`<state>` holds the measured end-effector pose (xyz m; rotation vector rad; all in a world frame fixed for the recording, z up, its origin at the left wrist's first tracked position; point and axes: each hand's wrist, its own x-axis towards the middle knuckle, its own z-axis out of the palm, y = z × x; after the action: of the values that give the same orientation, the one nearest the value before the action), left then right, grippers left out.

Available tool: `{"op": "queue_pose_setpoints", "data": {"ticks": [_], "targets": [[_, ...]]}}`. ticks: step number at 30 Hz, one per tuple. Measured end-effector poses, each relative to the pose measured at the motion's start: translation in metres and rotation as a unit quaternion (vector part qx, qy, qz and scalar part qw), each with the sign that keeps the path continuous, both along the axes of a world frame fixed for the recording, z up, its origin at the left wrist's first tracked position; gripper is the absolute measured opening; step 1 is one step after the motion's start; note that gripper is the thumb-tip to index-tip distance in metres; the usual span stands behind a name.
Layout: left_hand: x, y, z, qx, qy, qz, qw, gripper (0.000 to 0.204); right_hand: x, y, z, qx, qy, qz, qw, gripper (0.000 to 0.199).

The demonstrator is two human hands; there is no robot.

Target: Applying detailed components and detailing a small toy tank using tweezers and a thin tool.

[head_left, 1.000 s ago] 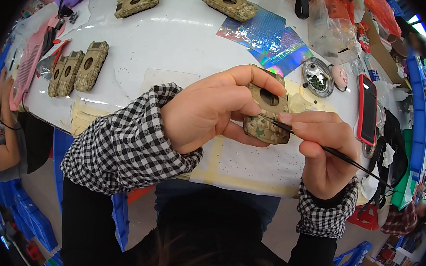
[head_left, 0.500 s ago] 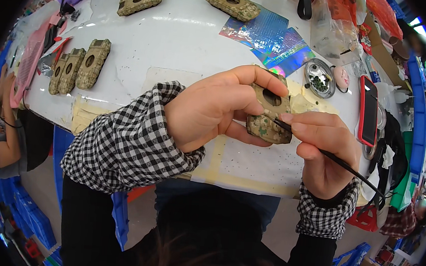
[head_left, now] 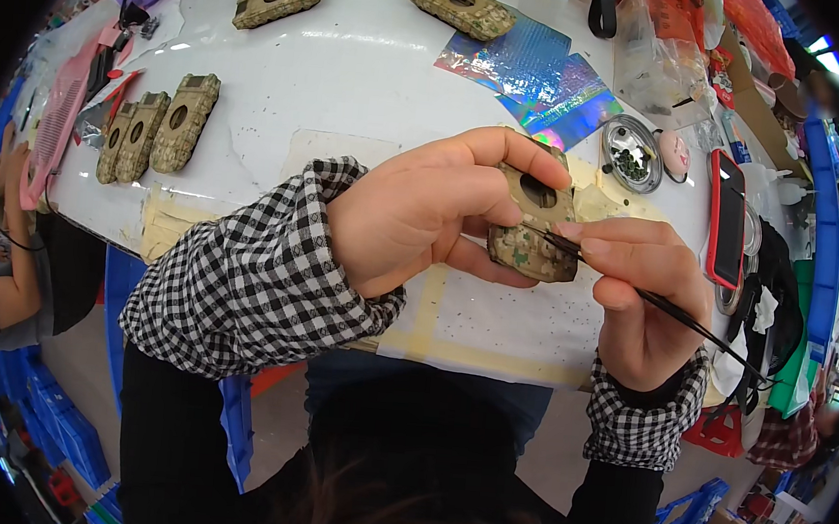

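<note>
1. Since the earlier frames the hands have barely shifted; the camouflage-patterned shell (head_left: 533, 222) remains raised over the white table (head_left: 354, 89) in the same pose.
2. The left hand (head_left: 424, 208) is closed around the shell: its fingers curl over the top edge and its thumb presses from below, so the piece sits at the fingertips, tilted, with its round hole facing up.
3. The right hand (head_left: 639, 294) pinches thin black tweezers (head_left: 671, 316), whose tip meets the shell's right side, just below the hole; whether anything is held in the tip is too small to tell.
4. On the table beyond lie three similar shells (head_left: 159, 125) in a row, a small round metal dish (head_left: 632, 153), holographic sheets (head_left: 542, 80) and a red phone (head_left: 726, 222).
</note>
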<state>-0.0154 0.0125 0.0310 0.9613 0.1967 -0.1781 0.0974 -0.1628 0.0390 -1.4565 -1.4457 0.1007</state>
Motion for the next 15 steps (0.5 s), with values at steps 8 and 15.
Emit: {"op": "queue_pose_setpoints", "data": {"ticks": [8,15], "targets": [[0.0002,0.0002,-0.0008,0.004,0.0,-0.001,1.0,0.042,-0.0002,0.0007,-0.0006,-0.003,-0.007,-0.005,1.0,0.021],[0.0002,0.0001,-0.0014,0.005,0.0,-0.003,1.0,0.042,-0.0001,0.0008,-0.001,-0.001,-0.006,-0.004,1.0,0.022]]}}
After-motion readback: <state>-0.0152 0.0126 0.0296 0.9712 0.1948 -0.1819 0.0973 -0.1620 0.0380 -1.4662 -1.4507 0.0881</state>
